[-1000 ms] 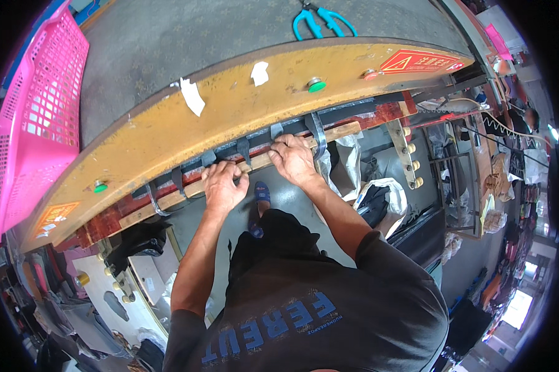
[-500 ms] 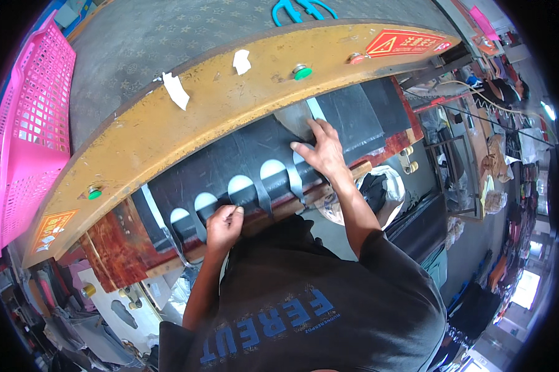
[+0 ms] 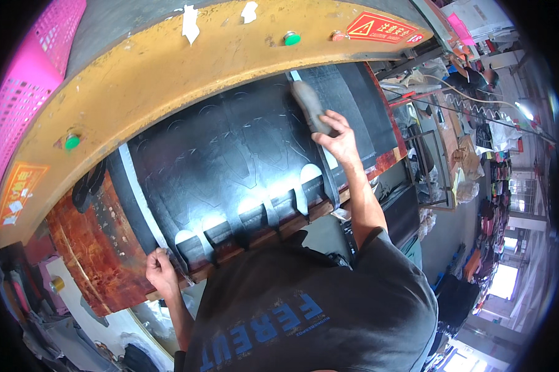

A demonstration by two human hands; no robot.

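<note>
A black sheet (image 3: 193, 155) marked with several sole-like outlines lies on the worn red-brown board (image 3: 93, 248). Its near edge has rounded gaps with narrow strips between them. My left hand (image 3: 162, 271) is closed at the sheet's near left corner, by the lower end of a pale strip (image 3: 140, 198); what its fingers pinch is hidden. Toward the far right of the sheet, my right hand (image 3: 339, 139) is closed on the near end of a long grey sole-shaped piece (image 3: 307, 104), which is slightly blurred. Its far end points toward the yellow beam.
The yellow machine beam (image 3: 230, 49) spans the far side, with green buttons (image 3: 292, 39) on its face. A pink basket (image 3: 28, 105) stands at the far left. To the right is a metal rack (image 3: 425, 167); another person (image 3: 471, 77) is in the background.
My left hand has moved left along the near edge to the sheet's corner. My right hand has shifted slightly right with the grey piece. The view has shifted, showing more of the sheet.
</note>
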